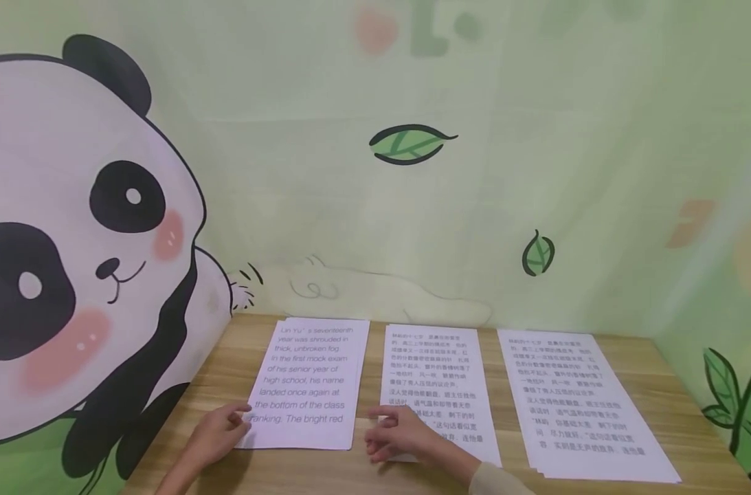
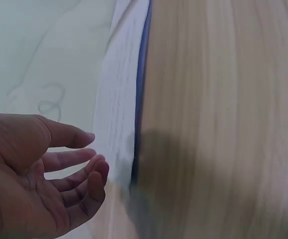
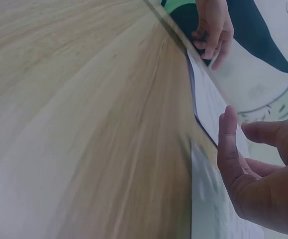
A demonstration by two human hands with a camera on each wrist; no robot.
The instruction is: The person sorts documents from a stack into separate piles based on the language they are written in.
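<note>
Reaches in from the bottom edge with the bare left hand (image 1: 217,434), loosely bent at the fingers, empty, with a gap between thumb and fingertips. Shows its palm side in the left wrist view. Meets, in the head view, the lower left edge of the stack of white rectangular paper sheets printed with dark English text (image 1: 313,375); cannot tell whether touching it.

Slants in from the lower right, in a pale beige cloth sleeve (image 1: 499,480), with the bare right hand (image 1: 400,434) pointed left over the lower left part of the middle stack of white paper sheets printed with dark Chinese characters (image 1: 433,371). Grips nothing there: relaxed, with thumb and index finger apart. Cannot tell about contact with the paper.

Set out in a row, all on the light brown wood-grain table (image 1: 301,474), with a similar right-hand stack of white Chinese-printed sheets (image 1: 585,405) apart from both hands.
</note>
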